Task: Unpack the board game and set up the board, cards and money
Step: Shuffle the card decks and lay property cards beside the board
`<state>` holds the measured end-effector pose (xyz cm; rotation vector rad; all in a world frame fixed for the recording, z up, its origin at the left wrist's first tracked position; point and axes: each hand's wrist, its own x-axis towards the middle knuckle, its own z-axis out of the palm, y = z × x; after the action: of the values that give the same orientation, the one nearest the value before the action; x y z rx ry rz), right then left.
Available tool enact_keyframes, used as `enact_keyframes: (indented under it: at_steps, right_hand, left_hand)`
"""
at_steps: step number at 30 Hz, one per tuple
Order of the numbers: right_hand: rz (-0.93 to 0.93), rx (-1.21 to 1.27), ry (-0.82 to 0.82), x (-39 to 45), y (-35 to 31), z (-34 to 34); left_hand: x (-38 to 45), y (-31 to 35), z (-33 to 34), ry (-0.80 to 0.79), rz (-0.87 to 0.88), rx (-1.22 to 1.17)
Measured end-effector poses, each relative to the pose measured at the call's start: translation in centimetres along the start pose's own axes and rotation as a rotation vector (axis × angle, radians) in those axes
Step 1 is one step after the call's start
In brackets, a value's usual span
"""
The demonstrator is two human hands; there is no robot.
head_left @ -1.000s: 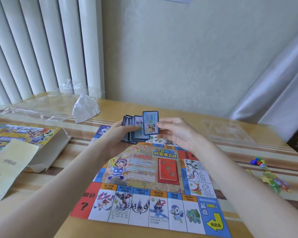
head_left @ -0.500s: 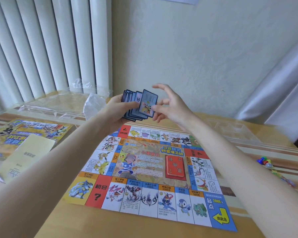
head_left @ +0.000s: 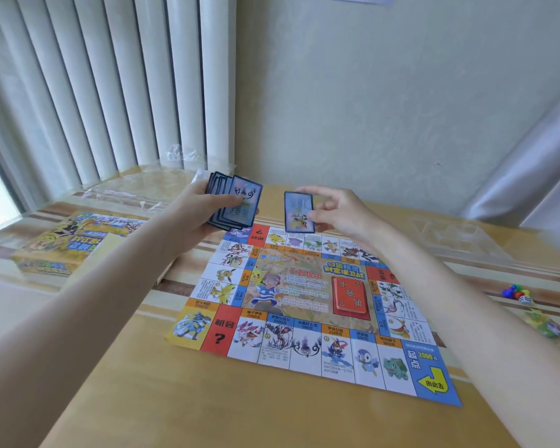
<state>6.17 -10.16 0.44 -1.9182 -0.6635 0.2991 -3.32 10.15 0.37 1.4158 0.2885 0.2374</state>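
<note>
The colourful game board (head_left: 307, 305) lies unfolded flat on the table, with a red card stack (head_left: 351, 297) on its centre. My left hand (head_left: 198, 210) holds a fanned stack of blue-bordered cards (head_left: 235, 202) above the board's far left corner. My right hand (head_left: 337, 211) pinches a single blue-bordered card (head_left: 299, 212) upright over the board's far edge, apart from the stack.
The game box (head_left: 75, 244) with a beige leaflet (head_left: 97, 253) lies at the left. Clear plastic wrap (head_left: 136, 189) sits behind it. A clear plastic tray (head_left: 450, 234) is at the back right. Coloured pawns (head_left: 514, 292) and a small bag of pieces (head_left: 547, 324) lie at the right.
My right hand has pulled one card off the fanned stack and moved it to the right, away from my left hand. The view has tilted, showing more of the board.
</note>
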Motion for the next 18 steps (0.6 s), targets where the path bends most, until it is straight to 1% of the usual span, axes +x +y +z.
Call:
enact_keyframes:
  at_steps: [2, 5, 7, 9, 13, 18]
  right_hand:
    - [0.023, -0.023, -0.069, 0.5, 0.0, 1.0]
    - [0.051, 0.043, -0.168, 1.6, 0.3, 2.9]
    - [0.063, 0.044, -0.208, 2.5, 0.7, 4.1]
    - [0.071, 0.012, -0.214, 3.4, 1.1, 5.1]
    - [0.057, -0.046, -0.192, 5.0, 1.9, 6.8]
    - [0.097, 0.01, -0.232, 6.6, 2.3, 8.8]
  left_hand:
    - [0.3, -0.6, -1.0, 0.05, -0.033, 0.001]
    - [1.0, -1.8, -2.4, 0.099, -0.103, 0.01]
    - [1.4, -2.8, -3.1, 0.118, -0.152, 0.044]
    - [1.8, -3.9, -3.8, 0.149, -0.19, 0.074]
    - [1.9, -6.1, -5.0, 0.263, -0.24, 0.127]
    - [1.8, -7.6, -6.2, 0.283, -0.233, 0.149]
